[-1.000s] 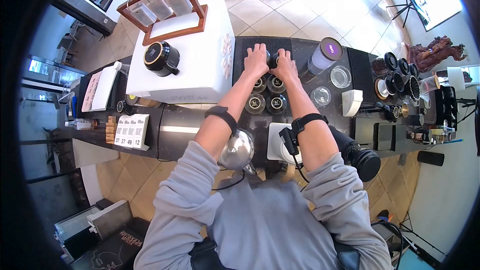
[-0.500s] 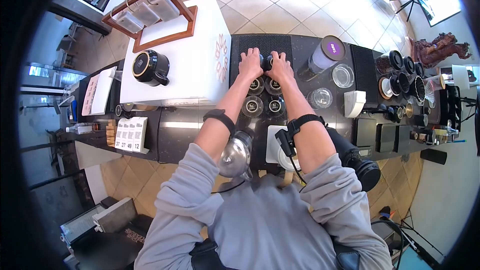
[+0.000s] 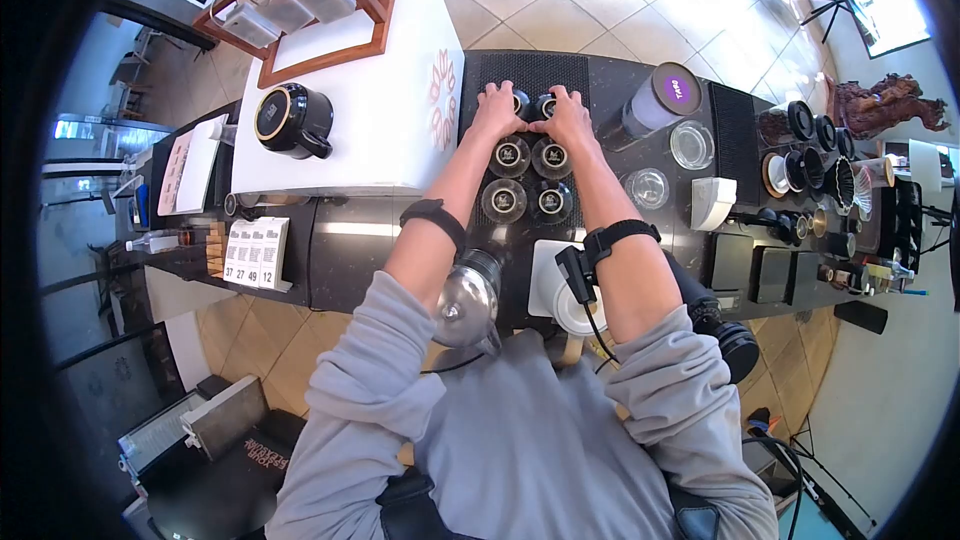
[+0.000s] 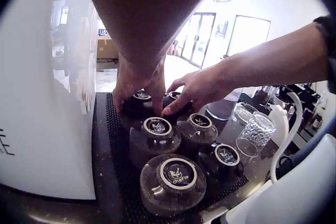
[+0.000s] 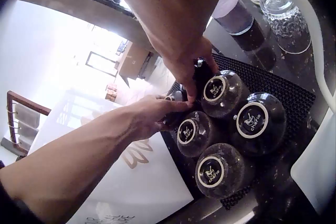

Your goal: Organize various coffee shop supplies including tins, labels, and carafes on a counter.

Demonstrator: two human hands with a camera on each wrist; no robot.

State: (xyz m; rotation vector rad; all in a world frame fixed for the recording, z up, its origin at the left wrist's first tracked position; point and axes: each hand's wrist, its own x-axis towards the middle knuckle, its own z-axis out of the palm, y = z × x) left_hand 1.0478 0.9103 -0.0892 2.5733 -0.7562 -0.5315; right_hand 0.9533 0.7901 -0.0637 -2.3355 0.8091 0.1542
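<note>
Upside-down dark cups with ringed logos on their bases stand in pairs on a black mesh mat (image 3: 550,67). At the far end of the mat, my left hand (image 3: 494,112) grips the far left cup (image 3: 520,103) from its outer side. Beside it my right hand (image 3: 568,123) holds the far right cup (image 3: 546,107), fingers round its outer side. Both thumbs reach inward on the near side, their tips close together. Nearer to me are two smoky cups (image 4: 157,134) on the left, a third smoky cup (image 5: 223,95) on the right, and a black cup (image 5: 260,124).
A white box (image 3: 375,90) borders the mat on the left, with a black mug (image 3: 290,122) on top. To the right stand a lidded canister (image 3: 660,100) and clear glasses (image 3: 647,189). A metal kettle (image 3: 468,305) and a white appliance (image 3: 550,275) sit close to my body.
The head view has shifted slightly. Both hands stay at the far pair of cups; their thumbs now come closer together and more of those two cups' bases shows.
</note>
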